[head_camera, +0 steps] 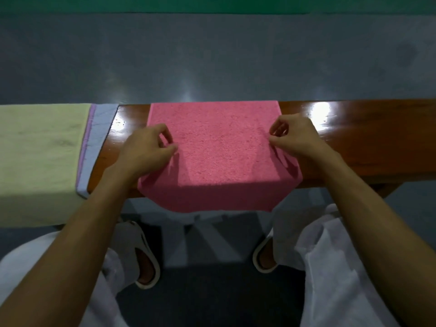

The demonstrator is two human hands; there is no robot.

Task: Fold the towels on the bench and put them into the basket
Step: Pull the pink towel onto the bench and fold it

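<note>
pink towel (219,152): flat across bench (368,147), near edge hanging over. my l hand (146,149) pinches its left side, r hand (295,135) pinches right side. yellow towel (40,161) w/ others at left.

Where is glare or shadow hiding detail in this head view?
Head view: glare patches on the bench either side of the pink towel; shadows by the left hand and right hand darken its near corners; the floor underneath is dim.
</note>
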